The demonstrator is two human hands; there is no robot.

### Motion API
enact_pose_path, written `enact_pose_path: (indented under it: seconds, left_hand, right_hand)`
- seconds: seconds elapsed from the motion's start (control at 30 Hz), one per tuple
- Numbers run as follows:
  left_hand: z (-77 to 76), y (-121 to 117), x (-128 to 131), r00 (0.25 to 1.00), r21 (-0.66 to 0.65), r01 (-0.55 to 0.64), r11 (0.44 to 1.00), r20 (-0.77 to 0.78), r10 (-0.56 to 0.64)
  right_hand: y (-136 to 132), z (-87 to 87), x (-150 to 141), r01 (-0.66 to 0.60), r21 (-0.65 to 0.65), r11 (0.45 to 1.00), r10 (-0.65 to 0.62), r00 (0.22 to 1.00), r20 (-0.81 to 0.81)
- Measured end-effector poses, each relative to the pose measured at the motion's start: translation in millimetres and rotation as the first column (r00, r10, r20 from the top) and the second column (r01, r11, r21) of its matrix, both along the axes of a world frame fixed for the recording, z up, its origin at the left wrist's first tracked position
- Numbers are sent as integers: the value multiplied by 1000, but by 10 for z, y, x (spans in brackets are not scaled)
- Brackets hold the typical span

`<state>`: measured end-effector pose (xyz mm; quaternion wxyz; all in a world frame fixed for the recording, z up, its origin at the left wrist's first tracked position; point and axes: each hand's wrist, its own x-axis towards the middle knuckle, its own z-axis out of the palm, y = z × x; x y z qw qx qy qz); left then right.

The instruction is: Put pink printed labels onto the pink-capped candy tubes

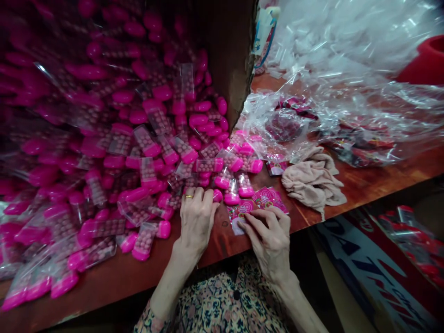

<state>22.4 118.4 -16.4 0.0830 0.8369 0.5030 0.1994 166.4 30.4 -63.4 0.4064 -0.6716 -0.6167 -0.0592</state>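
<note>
Pink-capped bead packets (145,240) lie in a great loose heap across the left of the reddish wooden bench (114,282), banked against a brown cardboard box wall (225,55) and spreading to the bench's front edge. Each is a clear plastic sleeve around a strip of pink beads, with a glossy magenta cap at one end. Our left hand (196,222), a gold ring (189,196) on one finger, sits at the right edge of the heap with its fingers curled down among the packets; we cannot tell whether it holds one. Our right hand (268,236) lies just beside it, its fingers drawn in narrowly on a small spread of pink printed paper cards (268,199).

As things lie, the heap far outnumbers the few cards, and we see no packet joined to a card, so little looks done and nearly all the packets are still loose. Beyond the cards lie crumpled clear plastic film (329,115) around red printed wrappers (360,143), a rumpled beige cloth (312,180) and a red plastic tub (425,62). Below the bench leans a printed banner (367,268).
</note>
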Motion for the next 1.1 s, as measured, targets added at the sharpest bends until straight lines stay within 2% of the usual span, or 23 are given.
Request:
enact_pose_path:
  seconds: [0.1,0.17,0.27,0.37,0.5,0.6,0.67,0.73,0.8,0.9,1.0,1.07,1.1]
  left_hand:
    - [-3,-114,-49,991,6,-106,994,-82,106]
    - [-23,-173,-80,985,-20,-160,987,-68,158]
    - [-54,-229,-115,982,-21,-191,981,-1,191]
    - [-63,-267,-125,976,44,-201,979,95,197]
    - [-58,-347,-87,948,113,-178,977,285,140]
    - [-68,-429,-24,911,19,-120,993,398,103]
    - [-64,-473,23,880,-124,-74,990,459,123]
    - [-36,-490,60,840,-302,-9,953,515,171]
    - [13,-477,80,793,-451,73,889,567,223]
    - [87,-428,88,709,-595,160,787,624,328]
    - [114,-395,84,530,-716,252,651,665,526]
    - [109,-394,76,373,-747,317,585,665,647]
    - [103,-398,71,302,-748,336,573,661,686]
  right_hand:
    - [4,-4,-6,7,7,1000,-7,1000,-22]
    - [4,3,-15,8,8,1000,-8,999,-32]
    - [9,13,-30,9,32,999,-8,999,-41]
    - [28,24,-38,11,46,999,-9,999,-52]
    - [53,28,-33,7,48,999,-4,998,-63]
    - [39,26,-23,2,57,998,3,997,-76]
    - [12,38,-20,6,88,996,1,997,-83]
    - [-21,69,-26,-9,141,990,19,997,-75]
    - [-52,113,-48,-48,195,980,59,997,-53]
    - [-85,176,-103,-127,215,968,136,990,-28]
    - [-109,212,-167,-181,193,965,200,976,-86]
    - [-123,224,-209,-170,145,975,200,951,-234]
    - [-127,228,-231,-162,100,982,186,922,-338]
